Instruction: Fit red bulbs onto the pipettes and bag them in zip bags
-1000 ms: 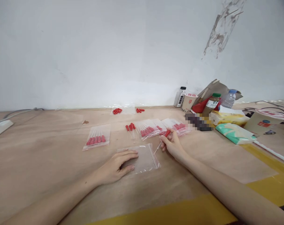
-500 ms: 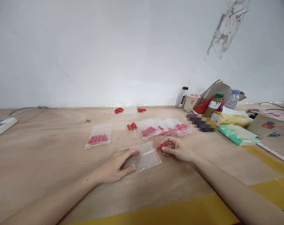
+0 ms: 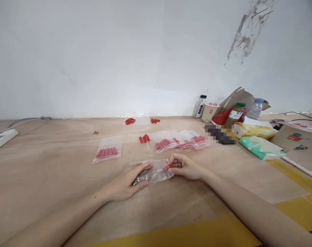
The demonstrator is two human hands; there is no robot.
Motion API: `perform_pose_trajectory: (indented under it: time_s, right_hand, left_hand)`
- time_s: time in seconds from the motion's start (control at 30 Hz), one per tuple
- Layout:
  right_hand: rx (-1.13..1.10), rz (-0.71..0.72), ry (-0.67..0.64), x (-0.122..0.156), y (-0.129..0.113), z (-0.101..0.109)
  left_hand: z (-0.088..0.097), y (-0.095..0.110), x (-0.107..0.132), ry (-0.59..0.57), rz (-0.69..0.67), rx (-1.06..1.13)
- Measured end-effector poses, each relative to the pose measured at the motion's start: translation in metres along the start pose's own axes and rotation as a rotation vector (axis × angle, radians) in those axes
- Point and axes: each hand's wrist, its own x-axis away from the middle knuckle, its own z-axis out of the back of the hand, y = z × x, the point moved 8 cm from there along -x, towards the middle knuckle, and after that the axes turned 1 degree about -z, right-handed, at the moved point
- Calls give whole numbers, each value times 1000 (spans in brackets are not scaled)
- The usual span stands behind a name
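My left hand [image 3: 131, 180] holds the left end of a clear zip-lock bag [image 3: 158, 175], its thumb at the near edge and fingers at the far edge. At the bag's right end, my right hand [image 3: 185, 166] pinches the red rubber bulb of a dropper [image 3: 167, 167]. The dropper's thin tube lies inside the buckled bag, hard to make out through the plastic. Several loose red-bulbed droppers [image 3: 145, 138] lie just beyond the bag. A filled bag of droppers [image 3: 108, 149] is to the left, and more filled bags [image 3: 163, 142] overlap to the right.
Against the wall lie red bulbs [image 3: 130, 121] on clear plastic and another small pile [image 3: 155, 120]. At right stand bottles [image 3: 234, 115], a paper cup [image 3: 210, 112], tissue packs [image 3: 261, 148] and a large tub [image 3: 289, 135]. A white power strip [image 3: 3, 139] sits far left.
My right hand has moved left with the dropper, bringing its bulb to the bag's mouth. The bag, flat before, has buckled. My left hand has hardly moved.
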Motion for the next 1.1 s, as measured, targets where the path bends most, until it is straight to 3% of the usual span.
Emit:
perform_pose_trajectory:
  time_s: [0.13,0.23,0.5,0.6,0.8,0.97,1.1]
  right_hand:
    - [48,-2,74,1,2,9]
    - [90,-28,116,2,4,13]
    - [577,121,219,4,-17,1]
    - [630,166,226,6,-23,-1]
    - [273,-178,227,8,0,9]
    - [205,-293,352,12,10,18]
    - [266,-362,360,17,14,26]
  left_hand:
    - [11,-4,4,67,-38,19]
    - [16,-12,11,54,-22,18]
    - [14,-14,13,37,-24,-17]
    - [14,-12,12,34,-21,-21]
    - [15,-11,11,20,-17,-30]
    - [14,-12,12,21,-13,-23]
    - [15,-11,12,21,-1,-30]
